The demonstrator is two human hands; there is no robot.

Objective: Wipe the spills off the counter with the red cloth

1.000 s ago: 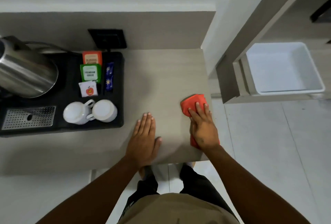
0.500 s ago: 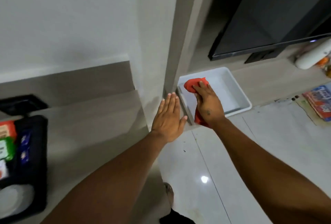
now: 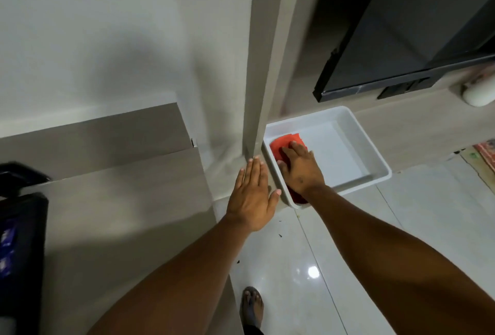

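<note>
From the head camera, the landmark is a white tub (image 3: 359, 144) sitting on a low ledge past the right end of the counter (image 3: 128, 200); the red cloth (image 3: 285, 143) lies inside the tub, in its left part against the left wall, with one end showing beyond the fingertips and a darker fold showing by the near rim under the wrist; the right hand (image 3: 301, 168) lies palm down on the cloth, fingers laid flat and slightly apart, pressing it rather than pinching it; the left hand (image 3: 253, 195) is just left of the tub, palm down, fingers straight and held together with the thumb out to the side, its thumb tip almost at the tub's near-left corner; whether this hand touches any surface cannot be told; a grey upright panel (image 3: 263, 53) rises just left of the tub's far-left corner; a black tray (image 3: 21, 254) sits far to the left of the tub on the counter; a dark screen (image 3: 407, 26) hangs above and behind the tub; a bare foot (image 3: 251, 305) stands on the shiny tiled floor (image 3: 361, 241) in front of the tub.
</note>
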